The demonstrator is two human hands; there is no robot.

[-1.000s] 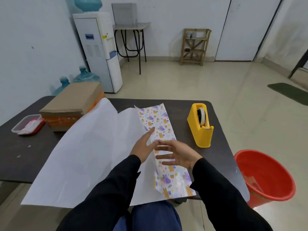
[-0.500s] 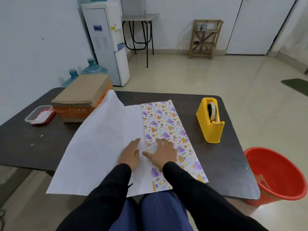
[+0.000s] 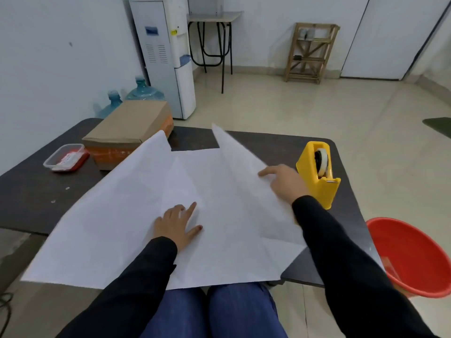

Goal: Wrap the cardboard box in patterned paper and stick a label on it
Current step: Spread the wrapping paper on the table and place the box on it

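A: Fingers [image 3: 190, 208] of the left hand [image 3: 177, 223] lay straight and close together, thumb apart. They pressed the paper [image 3: 117, 228] flat, white side up, near the sheet's 6 o'clock edge.

B: And the right hand [image 3: 285, 184]?

A: At 3 o'clock, on the sheet's edge, with the index finger extended and the rest curled. Whether they pinched the edge could not be told.

B: Where was the box [image 3: 129, 132]?

A: At 10 o'clock on the table [image 3: 36, 191], unwrapped, with the sheet's far corner rising against it. The tape dispenser [image 3: 317, 176] stood at 2 o'clock, just beside the right hand.

B: How was the step best done?

A: It was judged to be spreading the sheet. The left palm should have anchored while the right drew the edge towards 3 o'clock, flattening the raised fold at 1 o'clock. Pulling without an anchor risked skewing the sheet, and pulling hard risked a tear. Only on a flat sheet could the box be centred squarely.
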